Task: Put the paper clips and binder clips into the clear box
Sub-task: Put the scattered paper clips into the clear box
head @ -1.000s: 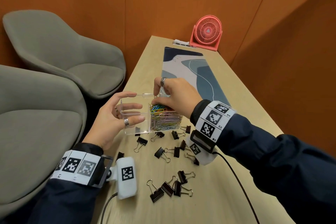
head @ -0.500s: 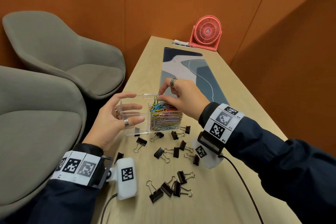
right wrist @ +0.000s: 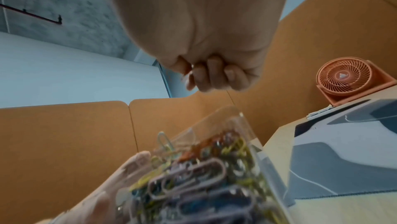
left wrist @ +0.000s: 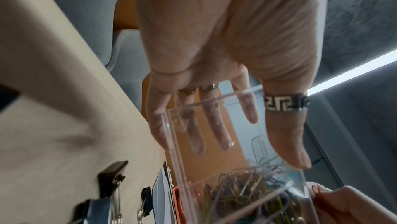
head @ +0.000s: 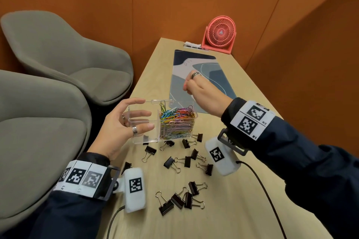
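Observation:
A clear two-part box (head: 140, 101) stands on the table, its right half heaped with coloured paper clips (head: 176, 120). My left hand (head: 148, 114) grips the empty left half, thumb on the near wall, fingers on the far side; the left wrist view shows this hand (left wrist: 253, 142) on the box (left wrist: 214, 105). My right hand (head: 189, 85) hovers above and behind the box with fingers curled in; I see nothing held in it. The right wrist view shows that fist (right wrist: 206, 78) over the paper clips (right wrist: 189, 173). Several black binder clips (head: 186, 161) lie loose in front of the box.
A blue-grey desk mat (head: 206, 75) lies behind the box, with a coral fan (head: 219, 34) at the table's far end. Two grey chairs (head: 38, 141) stand along the table's left edge. More binder clips (head: 180, 198) and a black cable (head: 262, 186) lie nearer to me.
My right hand has lifted off the paper clips in the box, moving up and away over the mat, fingers curling in. The left hand and box stay put.

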Demonstrator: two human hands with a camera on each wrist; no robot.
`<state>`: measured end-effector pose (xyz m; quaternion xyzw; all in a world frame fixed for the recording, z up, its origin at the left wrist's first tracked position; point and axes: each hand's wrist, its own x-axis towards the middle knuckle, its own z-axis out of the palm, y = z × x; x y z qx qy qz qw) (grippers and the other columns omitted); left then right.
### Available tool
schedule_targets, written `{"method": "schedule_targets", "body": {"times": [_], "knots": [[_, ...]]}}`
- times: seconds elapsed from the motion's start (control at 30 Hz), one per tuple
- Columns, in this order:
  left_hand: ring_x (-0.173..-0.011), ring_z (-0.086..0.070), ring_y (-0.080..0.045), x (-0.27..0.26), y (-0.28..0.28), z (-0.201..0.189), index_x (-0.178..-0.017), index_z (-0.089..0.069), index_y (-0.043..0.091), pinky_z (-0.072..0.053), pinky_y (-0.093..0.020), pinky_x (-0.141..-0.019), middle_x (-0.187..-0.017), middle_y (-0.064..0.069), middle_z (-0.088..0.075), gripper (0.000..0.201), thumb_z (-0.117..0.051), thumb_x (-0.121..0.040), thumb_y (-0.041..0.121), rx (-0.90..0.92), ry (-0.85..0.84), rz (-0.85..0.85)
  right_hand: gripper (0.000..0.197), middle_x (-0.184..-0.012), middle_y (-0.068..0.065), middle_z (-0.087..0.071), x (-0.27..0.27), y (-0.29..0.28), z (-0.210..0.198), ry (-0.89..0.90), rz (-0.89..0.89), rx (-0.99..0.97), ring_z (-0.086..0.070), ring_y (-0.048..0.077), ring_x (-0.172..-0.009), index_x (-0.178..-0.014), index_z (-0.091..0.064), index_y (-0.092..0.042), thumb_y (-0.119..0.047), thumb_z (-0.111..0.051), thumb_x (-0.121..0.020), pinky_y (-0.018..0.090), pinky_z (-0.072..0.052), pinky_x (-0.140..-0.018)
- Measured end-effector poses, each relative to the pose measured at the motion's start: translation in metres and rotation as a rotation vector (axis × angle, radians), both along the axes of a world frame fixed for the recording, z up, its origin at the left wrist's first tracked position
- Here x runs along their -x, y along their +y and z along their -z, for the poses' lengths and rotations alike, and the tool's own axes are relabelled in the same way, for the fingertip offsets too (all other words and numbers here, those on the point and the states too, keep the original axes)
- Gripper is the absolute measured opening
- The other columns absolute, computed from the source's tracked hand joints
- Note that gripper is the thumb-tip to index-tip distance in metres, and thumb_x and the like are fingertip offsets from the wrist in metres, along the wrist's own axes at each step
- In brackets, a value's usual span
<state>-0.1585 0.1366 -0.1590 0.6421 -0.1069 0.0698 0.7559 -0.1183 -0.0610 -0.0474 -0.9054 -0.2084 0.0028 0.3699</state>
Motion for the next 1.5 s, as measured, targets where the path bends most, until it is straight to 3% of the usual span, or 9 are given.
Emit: {"method": "schedule_targets", "body": {"times": [0.13, 0.23, 0.43, 0.67, 0.87, 0.97, 1.07, 1.27, 1.5], "knots": [[-0.088, -0.071, -0.019, 0.000, 0.000, 0.000, -0.098, -0.065, 0.044, -0.057, -0.027, -0.070, -0.100, -0.003, -0.073, 0.076, -0.091, -0.028, 0.054, -0.005, -0.002, 0.000, 0.013, -0.090, 0.000, -0.048, 0.004, 0.003, 0.005, 0.043, -0.132, 0.207, -0.045, 0.016, -0.086, -0.096, -0.040, -0.012, -0.015, -0.029, -0.101, 0.016, -0.037, -0.067], [-0.089, -0.071, -0.019, 0.000, 0.000, 0.000, -0.099, -0.064, 0.043, -0.057, -0.028, -0.070, -0.100, -0.003, -0.073, 0.076, -0.091, -0.029, 0.053, -0.008, -0.002, -0.002, 0.008, -0.092, 0.003, -0.052, 0.007, 0.008, 0.011, -0.036, -0.197, 0.300, -0.048, 0.016, -0.080, -0.095, -0.039, -0.015, -0.018, -0.034, -0.101, 0.021, -0.036, -0.063], [-0.089, -0.071, -0.018, 0.000, 0.000, 0.000, -0.100, -0.064, 0.044, -0.056, -0.027, -0.071, -0.100, -0.002, -0.073, 0.076, -0.091, -0.029, 0.054, -0.010, -0.004, 0.003, 0.014, -0.079, -0.004, -0.049, 0.010, 0.016, 0.020, -0.183, -0.218, 0.248, -0.045, 0.001, -0.063, -0.093, -0.039, -0.014, -0.019, -0.052, -0.094, 0.006, -0.037, -0.060], [-0.090, -0.071, -0.019, 0.001, 0.000, -0.001, -0.101, -0.064, 0.043, -0.056, -0.026, -0.068, -0.101, -0.003, -0.073, 0.076, -0.091, -0.031, 0.053, -0.013, -0.004, 0.006, 0.017, -0.064, -0.011, -0.039, 0.002, 0.020, 0.023, -0.316, -0.134, 0.215, -0.039, 0.003, -0.060, -0.074, -0.058, -0.015, -0.025, -0.072, -0.080, 0.013, -0.031, -0.056], [-0.091, -0.071, -0.019, 0.001, 0.000, 0.000, -0.099, -0.064, 0.045, -0.057, -0.029, -0.071, -0.101, -0.002, -0.073, 0.075, -0.090, -0.030, 0.055, -0.034, 0.005, -0.001, 0.016, -0.068, -0.013, -0.037, 0.004, 0.019, 0.022, -0.353, -0.157, 0.282, -0.038, 0.002, -0.062, -0.093, -0.068, -0.013, -0.026, -0.059, -0.090, 0.021, -0.029, -0.059], [-0.090, -0.071, -0.017, 0.001, 0.000, -0.001, -0.099, -0.064, 0.045, -0.057, -0.027, -0.069, -0.101, -0.001, -0.073, 0.076, -0.090, -0.029, 0.057, -0.030, 0.005, -0.009, 0.021, -0.069, -0.004, -0.046, 0.010, 0.016, 0.020, -0.221, -0.137, 0.135, -0.043, 0.011, -0.064, -0.103, -0.052, -0.015, -0.015, -0.032, -0.098, 0.027, -0.035, -0.062], [-0.091, -0.071, -0.019, 0.001, 0.000, -0.001, -0.099, -0.064, 0.045, -0.057, -0.031, -0.072, -0.101, -0.002, -0.073, 0.076, -0.090, -0.028, 0.057, -0.032, 0.008, -0.010, 0.019, -0.074, 0.008, -0.048, 0.011, 0.012, 0.018, -0.111, -0.096, -0.026, -0.041, 0.016, -0.064, -0.096, -0.040, -0.014, -0.003, -0.024, -0.094, 0.029, -0.036, -0.063], [-0.091, -0.071, -0.019, 0.001, -0.001, -0.001, -0.099, -0.064, 0.045, -0.058, -0.034, -0.075, -0.100, -0.002, -0.073, 0.075, -0.090, -0.029, 0.055, -0.041, 0.013, -0.009, 0.026, -0.083, -0.002, -0.049, 0.003, 0.004, 0.015, -0.026, -0.128, 0.064, -0.041, 0.006, -0.067, -0.102, -0.035, -0.017, 0.003, -0.021, -0.095, 0.012, -0.036, -0.061], [-0.091, -0.070, -0.019, 0.002, -0.001, -0.002, -0.099, -0.064, 0.045, -0.056, -0.035, -0.075, -0.101, -0.002, -0.073, 0.076, -0.090, -0.029, 0.057, -0.041, 0.014, -0.012, 0.035, -0.098, -0.003, -0.054, 0.005, 0.002, 0.013, -0.224, -0.251, 0.184, -0.046, 0.001, -0.074, -0.115, -0.049, -0.017, 0.007, -0.041, -0.090, 0.013, -0.038, -0.068]]}}
